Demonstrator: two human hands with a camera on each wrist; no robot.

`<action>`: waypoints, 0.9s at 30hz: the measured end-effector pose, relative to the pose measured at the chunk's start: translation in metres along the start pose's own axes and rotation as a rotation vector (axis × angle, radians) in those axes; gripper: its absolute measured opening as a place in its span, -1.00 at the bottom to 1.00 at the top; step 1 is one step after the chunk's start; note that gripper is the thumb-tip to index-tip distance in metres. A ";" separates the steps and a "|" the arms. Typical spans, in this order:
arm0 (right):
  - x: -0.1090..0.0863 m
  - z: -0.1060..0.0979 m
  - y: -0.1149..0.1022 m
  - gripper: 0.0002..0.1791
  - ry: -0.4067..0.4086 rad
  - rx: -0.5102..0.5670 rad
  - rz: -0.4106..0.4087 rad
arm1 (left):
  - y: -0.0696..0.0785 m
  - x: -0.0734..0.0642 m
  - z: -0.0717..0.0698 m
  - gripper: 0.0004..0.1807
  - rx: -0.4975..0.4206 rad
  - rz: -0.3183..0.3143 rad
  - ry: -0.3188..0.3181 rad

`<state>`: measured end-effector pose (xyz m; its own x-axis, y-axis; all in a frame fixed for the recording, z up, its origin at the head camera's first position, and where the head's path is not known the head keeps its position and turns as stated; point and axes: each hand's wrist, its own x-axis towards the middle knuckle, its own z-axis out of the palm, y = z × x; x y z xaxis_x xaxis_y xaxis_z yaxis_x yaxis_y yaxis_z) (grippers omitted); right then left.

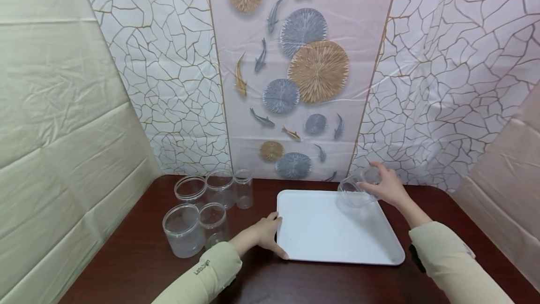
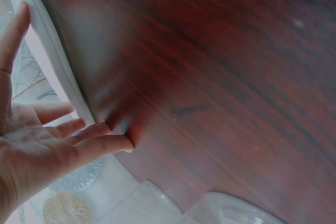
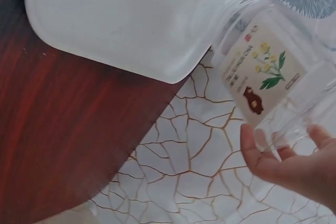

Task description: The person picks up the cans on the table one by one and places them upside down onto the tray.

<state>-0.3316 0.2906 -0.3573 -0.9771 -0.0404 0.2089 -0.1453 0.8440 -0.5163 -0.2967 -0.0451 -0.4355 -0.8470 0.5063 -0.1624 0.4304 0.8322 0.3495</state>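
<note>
A clear plastic jar (image 1: 357, 190) is held tilted in my right hand (image 1: 389, 186), its mouth turned left over the far right corner of the white tray (image 1: 325, 236). In the right wrist view the jar carries a printed label (image 3: 265, 74) with yellow flowers and green leaves, and the fingers grip its base end. My left hand (image 1: 266, 232) rests against the tray's left edge, thumb near the front corner. Its fingers look spread and nearly straight along that edge in the left wrist view, where the hand (image 2: 42, 145) holds nothing.
Several clear jars stand together on the dark wooden table (image 1: 139, 257) at the left, among them a wide jar (image 1: 183, 233) in front and a narrow jar (image 1: 243, 191) at the back. A patterned curtain (image 1: 295, 130) hangs along the table's far edge.
</note>
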 end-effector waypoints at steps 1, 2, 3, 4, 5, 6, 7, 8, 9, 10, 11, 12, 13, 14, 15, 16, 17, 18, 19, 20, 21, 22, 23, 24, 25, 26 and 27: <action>0.001 0.000 -0.001 -0.09 0.005 -0.021 0.007 | 0.000 0.001 0.000 0.16 0.004 -0.001 -0.008; 0.001 0.000 -0.003 -0.09 0.013 -0.041 0.016 | -0.001 0.001 0.001 0.16 -0.001 -0.001 -0.012; 0.002 0.000 -0.004 -0.09 0.021 -0.060 0.024 | -0.001 0.002 0.001 0.16 -0.002 0.001 -0.013; 0.002 0.000 -0.006 -0.09 0.027 -0.075 0.034 | -0.001 0.002 0.001 0.16 0.000 0.003 -0.011; 0.003 0.000 -0.007 -0.10 0.035 -0.086 0.042 | -0.001 0.002 0.002 0.16 0.003 0.003 -0.010; 0.003 0.000 -0.009 -0.11 0.042 -0.097 0.048 | -0.001 0.002 0.002 0.16 0.008 0.004 -0.007; 0.004 -0.001 -0.010 -0.11 0.047 -0.110 0.053 | -0.001 0.002 0.002 0.16 0.011 0.002 -0.005; 0.004 -0.001 -0.012 -0.12 0.051 -0.124 0.057 | -0.001 0.002 0.002 0.16 0.008 0.001 0.002; 0.004 -0.001 -0.013 -0.13 0.052 -0.135 0.059 | -0.001 0.002 0.002 0.16 0.011 -0.002 0.004; 0.005 -0.001 -0.013 -0.14 0.053 -0.146 0.064 | -0.001 0.001 0.002 0.16 0.013 -0.004 0.006; 0.006 -0.002 -0.014 -0.15 0.054 -0.158 0.068 | -0.001 0.001 0.002 0.16 0.014 -0.007 0.006; 0.007 -0.002 -0.014 -0.16 0.055 -0.176 0.072 | -0.001 0.001 0.002 0.16 0.015 -0.010 0.006; 0.008 -0.002 -0.014 -0.16 0.053 -0.194 0.079 | -0.001 0.000 0.001 0.17 0.013 -0.010 0.006; 0.008 -0.002 -0.014 -0.17 0.053 -0.214 0.087 | -0.001 0.000 0.001 0.17 0.013 -0.009 0.007; 0.009 -0.001 -0.014 -0.18 0.052 -0.234 0.097 | -0.001 0.000 0.002 0.18 0.011 -0.007 0.006; 0.010 -0.001 -0.014 -0.18 0.047 -0.252 0.108 | -0.001 0.000 0.002 0.18 0.013 -0.005 0.006; 0.010 0.000 -0.014 -0.17 0.039 -0.270 0.120 | -0.001 -0.001 0.002 0.19 0.012 -0.002 0.005; 0.011 0.000 -0.014 -0.16 0.030 -0.284 0.130 | -0.001 -0.001 0.001 0.20 0.011 0.000 0.004; 0.011 0.001 -0.015 -0.15 0.019 -0.292 0.142 | -0.001 -0.002 0.001 0.20 0.011 0.001 0.005; 0.012 0.002 -0.016 -0.15 0.009 -0.301 0.151 | -0.001 -0.002 0.001 0.20 0.011 0.002 0.006; 0.013 0.003 -0.017 -0.14 -0.002 -0.308 0.156 | -0.001 -0.002 0.001 0.20 0.010 0.002 0.007; 0.013 0.003 -0.018 -0.13 -0.015 -0.314 0.164 | -0.001 -0.002 0.001 0.20 0.011 0.002 0.010; 0.014 0.004 -0.019 -0.12 -0.024 -0.322 0.168 | -0.001 -0.002 0.001 0.21 0.011 0.002 0.011; 0.015 0.005 -0.020 -0.12 -0.033 -0.330 0.170 | 0.000 -0.002 0.001 0.20 0.012 0.002 0.013; 0.016 0.005 -0.020 -0.12 -0.044 -0.341 0.170 | 0.000 -0.002 0.000 0.20 0.014 0.002 0.015; 0.016 0.005 -0.021 -0.12 -0.053 -0.350 0.171 | 0.000 -0.002 0.000 0.20 0.014 0.003 0.016; 0.016 0.006 -0.022 -0.13 -0.060 -0.354 0.174 | 0.001 -0.002 0.000 0.20 0.017 0.004 0.018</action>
<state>-0.3454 0.2682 -0.3475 -0.9913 0.0971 0.0891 0.0756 0.9728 -0.2191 -0.2946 -0.0458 -0.4344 -0.8507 0.5053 -0.1448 0.4385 0.8342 0.3344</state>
